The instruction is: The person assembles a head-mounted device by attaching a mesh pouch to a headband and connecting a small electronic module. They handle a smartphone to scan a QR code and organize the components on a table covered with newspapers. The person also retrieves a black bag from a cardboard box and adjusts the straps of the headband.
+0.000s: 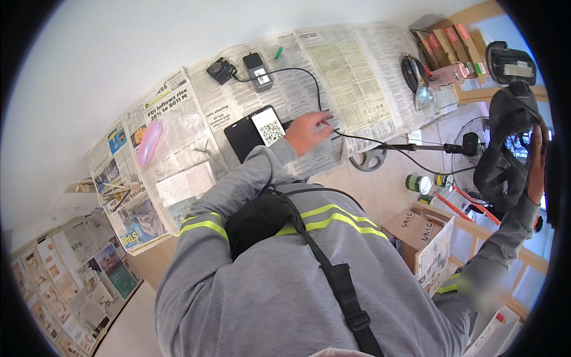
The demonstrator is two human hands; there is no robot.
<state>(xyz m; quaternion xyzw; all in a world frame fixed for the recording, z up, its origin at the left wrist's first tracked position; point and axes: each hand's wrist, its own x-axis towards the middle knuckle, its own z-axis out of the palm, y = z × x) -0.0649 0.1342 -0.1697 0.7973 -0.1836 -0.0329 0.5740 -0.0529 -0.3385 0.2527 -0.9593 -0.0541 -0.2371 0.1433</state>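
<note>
One black cord (pixel 319 97) ran across newspaper (pixel 348 71) past the left hand (pixel 308 133), its fingers bent, near one lit phone (pixel 270 127) and two black blocks (pixel 222 70) (pixel 258 76). The right hand (pixel 536 163), arm stretched wide, touched one black strappy thing (pixel 502 160). I couldn't tell if either gripped.

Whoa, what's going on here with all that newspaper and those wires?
A person in a gray top with yellow stripes has their left hand over the newspaper-covered surface, with its fingertips right by a black cable; I can't tell if they pinch it. Their right hand is raised against some black strapped gear off to the side. A lit phone in an open black case lies beside the left hand.
</note>
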